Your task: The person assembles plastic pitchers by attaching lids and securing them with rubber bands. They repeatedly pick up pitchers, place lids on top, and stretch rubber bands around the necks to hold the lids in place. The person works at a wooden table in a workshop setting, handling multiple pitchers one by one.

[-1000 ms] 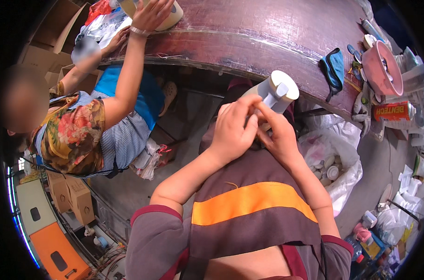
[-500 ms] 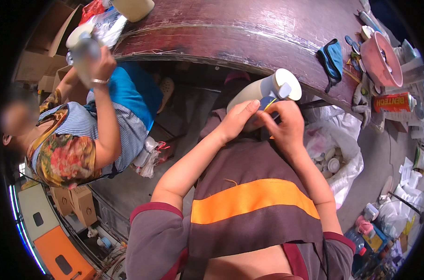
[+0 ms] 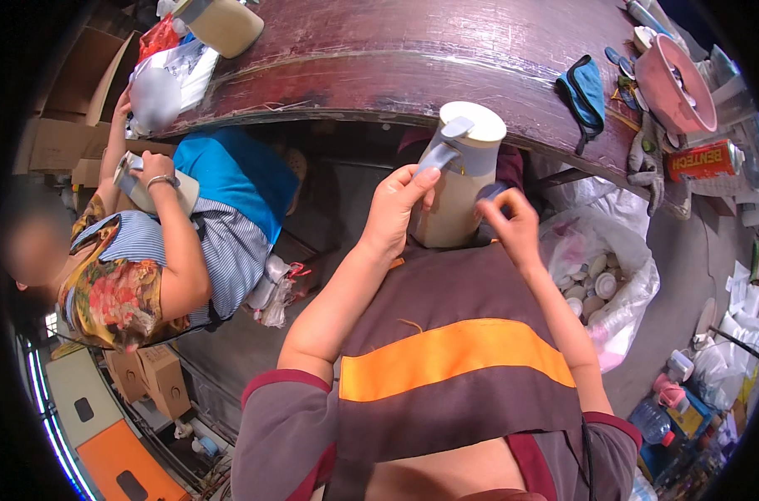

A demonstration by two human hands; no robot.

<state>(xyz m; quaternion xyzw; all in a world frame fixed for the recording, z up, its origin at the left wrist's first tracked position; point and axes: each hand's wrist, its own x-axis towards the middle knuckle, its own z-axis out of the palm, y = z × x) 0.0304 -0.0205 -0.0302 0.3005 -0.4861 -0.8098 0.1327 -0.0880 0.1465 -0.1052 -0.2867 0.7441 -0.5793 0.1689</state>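
Note:
A cream jug (image 3: 456, 200) with a grey-blue collar, a white lid and a grey-blue handle (image 3: 440, 156) stands nearly upright at my lap, below the table edge. My left hand (image 3: 396, 204) is closed round the lower end of the handle, thumb upward. Just right of the jug, my right hand (image 3: 514, 219) pinches a small dark blue round disc (image 3: 490, 192), slightly blurred. Whether the disc touches the jug's side I cannot tell.
At left a co-worker holds a similar jug (image 3: 179, 188). The dark red table (image 3: 354, 75) bears another jug (image 3: 222, 27), a blue cloth pouch (image 3: 586, 92) and a pink basin (image 3: 676, 83). A white sack (image 3: 630, 309) of round lids stands at right; cardboard boxes (image 3: 149, 376) sit lower left.
The jug has swung from tilted to nearly upright. My left hand has shifted onto its handle, while my right hand has drawn the disc away. The co-worker's jug has come down to the lap.

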